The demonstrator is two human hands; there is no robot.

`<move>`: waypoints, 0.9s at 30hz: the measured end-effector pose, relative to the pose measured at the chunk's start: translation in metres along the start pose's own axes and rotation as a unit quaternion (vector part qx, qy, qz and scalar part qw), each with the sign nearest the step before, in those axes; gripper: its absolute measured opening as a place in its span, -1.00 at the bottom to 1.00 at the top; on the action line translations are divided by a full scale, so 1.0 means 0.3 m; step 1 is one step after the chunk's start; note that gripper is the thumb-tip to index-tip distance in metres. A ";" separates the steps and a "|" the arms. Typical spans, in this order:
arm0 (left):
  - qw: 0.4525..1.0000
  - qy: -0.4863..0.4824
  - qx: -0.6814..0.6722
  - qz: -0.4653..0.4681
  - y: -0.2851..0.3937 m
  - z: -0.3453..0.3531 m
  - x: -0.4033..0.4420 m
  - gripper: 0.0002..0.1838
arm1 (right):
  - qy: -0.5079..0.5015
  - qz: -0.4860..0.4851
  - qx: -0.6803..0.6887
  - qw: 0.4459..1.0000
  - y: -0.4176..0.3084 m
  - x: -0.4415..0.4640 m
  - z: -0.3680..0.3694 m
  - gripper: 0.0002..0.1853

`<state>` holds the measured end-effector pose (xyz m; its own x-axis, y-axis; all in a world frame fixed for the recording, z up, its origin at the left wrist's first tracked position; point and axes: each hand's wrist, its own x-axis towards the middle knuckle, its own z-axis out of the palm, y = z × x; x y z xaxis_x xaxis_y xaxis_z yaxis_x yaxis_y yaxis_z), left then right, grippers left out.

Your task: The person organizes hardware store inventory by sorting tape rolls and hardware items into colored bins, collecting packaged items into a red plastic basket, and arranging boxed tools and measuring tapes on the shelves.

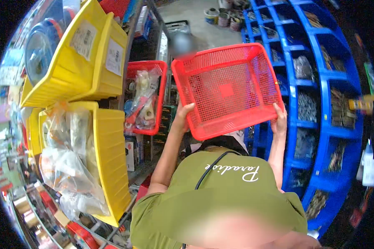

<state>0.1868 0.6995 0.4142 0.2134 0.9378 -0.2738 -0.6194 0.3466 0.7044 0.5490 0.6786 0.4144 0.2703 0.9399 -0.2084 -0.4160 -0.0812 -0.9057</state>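
I hold a red plastic mesh basket (226,90) out in front of me, tilted so that its inside faces me. Its woven-look floor and a solid square in the middle show, with nothing lying in it. My left hand (184,113) is closed on the near left side, the thumb over the rim. At the right side, my right hand (279,114) grips the rim, thumb up. The other fingers of both hands are mostly hidden behind the basket.
Blue bins (307,108) with small hardware line the right. On the left stand yellow bins (110,162) with bagged parts. Another red basket (162,99) with bagged items sits on a shelf left of my hands. Paint cans (212,17) stand on the floor ahead.
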 end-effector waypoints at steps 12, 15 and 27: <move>0.994 0.064 -0.045 0.072 0.033 0.205 0.626 -0.21 | -0.116 -0.010 -0.057 0.992 -0.255 0.914 0.117 -0.49; 0.989 0.094 -0.034 0.110 0.109 0.335 0.758 -0.21 | -0.132 -0.002 -0.031 0.991 -0.303 1.125 0.156 -0.52; 0.983 0.072 -0.088 0.145 0.349 0.282 1.494 -0.20 | -0.147 0.028 -0.024 0.989 -0.286 1.883 0.431 -0.55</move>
<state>0.2814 1.1579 0.4205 -0.0929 0.9798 -0.1773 -0.7626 0.0445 0.6453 0.6251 1.2593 0.4221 -0.0179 0.9887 -0.1491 -0.3788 -0.1447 -0.9141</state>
